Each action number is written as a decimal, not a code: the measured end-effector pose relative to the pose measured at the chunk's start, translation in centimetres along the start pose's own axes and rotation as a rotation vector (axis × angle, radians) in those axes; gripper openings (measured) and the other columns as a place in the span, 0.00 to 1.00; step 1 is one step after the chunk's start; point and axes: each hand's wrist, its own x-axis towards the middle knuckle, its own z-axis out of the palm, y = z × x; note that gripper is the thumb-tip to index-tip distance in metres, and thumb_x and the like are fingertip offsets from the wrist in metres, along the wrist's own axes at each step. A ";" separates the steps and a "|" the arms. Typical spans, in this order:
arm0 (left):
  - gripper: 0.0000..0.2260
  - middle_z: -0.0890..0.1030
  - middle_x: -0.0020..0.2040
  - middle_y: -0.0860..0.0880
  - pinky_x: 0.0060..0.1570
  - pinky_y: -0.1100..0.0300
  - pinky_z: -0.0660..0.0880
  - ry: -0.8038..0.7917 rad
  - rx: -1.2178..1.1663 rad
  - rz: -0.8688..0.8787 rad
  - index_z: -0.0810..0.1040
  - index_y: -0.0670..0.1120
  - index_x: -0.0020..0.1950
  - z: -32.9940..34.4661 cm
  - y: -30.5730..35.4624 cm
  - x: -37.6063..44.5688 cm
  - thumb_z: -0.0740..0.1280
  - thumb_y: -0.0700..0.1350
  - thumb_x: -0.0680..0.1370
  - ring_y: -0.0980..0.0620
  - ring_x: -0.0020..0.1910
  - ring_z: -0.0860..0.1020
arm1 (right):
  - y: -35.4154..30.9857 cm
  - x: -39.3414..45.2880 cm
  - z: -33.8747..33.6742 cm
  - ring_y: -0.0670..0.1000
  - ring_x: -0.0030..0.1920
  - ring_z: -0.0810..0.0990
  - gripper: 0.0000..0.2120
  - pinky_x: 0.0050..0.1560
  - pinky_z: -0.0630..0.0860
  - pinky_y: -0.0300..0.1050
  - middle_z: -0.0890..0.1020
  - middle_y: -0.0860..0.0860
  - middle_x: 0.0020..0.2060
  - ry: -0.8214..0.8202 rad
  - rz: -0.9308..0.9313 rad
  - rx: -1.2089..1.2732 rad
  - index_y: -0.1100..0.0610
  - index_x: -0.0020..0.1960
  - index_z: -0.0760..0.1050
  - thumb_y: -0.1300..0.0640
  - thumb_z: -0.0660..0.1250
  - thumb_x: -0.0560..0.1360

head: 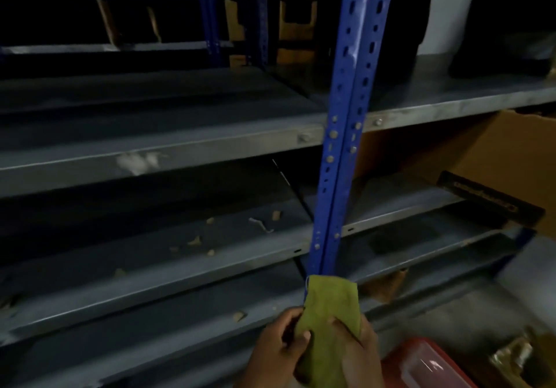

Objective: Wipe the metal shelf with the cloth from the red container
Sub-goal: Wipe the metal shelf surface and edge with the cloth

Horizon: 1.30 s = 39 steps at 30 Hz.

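Observation:
A green cloth (331, 306) is held up in front of the blue upright post (352, 101) of the metal shelf (180, 153). My left hand (276, 354) pinches the cloth's left edge and my right hand (358, 357) grips its right side, both at the bottom centre of the view. The cloth's top edge lies against the post's lower part. The red container (421, 363) with a clear lid sits low at the right, just right of my right hand. Grey shelf boards run left and right of the post at several levels.
Small scraps of debris (210, 237) lie on the lower left shelf board. A cardboard box (496, 162) stands on the right shelf. Dark boxes (496, 32) sit on the upper right board. A crumpled brownish thing (517, 357) lies at the bottom right.

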 end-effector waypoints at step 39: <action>0.51 0.39 0.76 0.60 0.71 0.66 0.44 -0.036 0.798 0.080 0.44 0.52 0.76 -12.5 -5.8 5.4 0.74 0.57 0.64 0.52 0.75 0.54 | -6.6 20.4 15.4 0.52 0.60 0.76 0.16 0.61 0.69 0.34 0.78 0.54 0.62 -0.529 -0.515 -1.046 0.56 0.63 0.76 0.66 0.60 0.78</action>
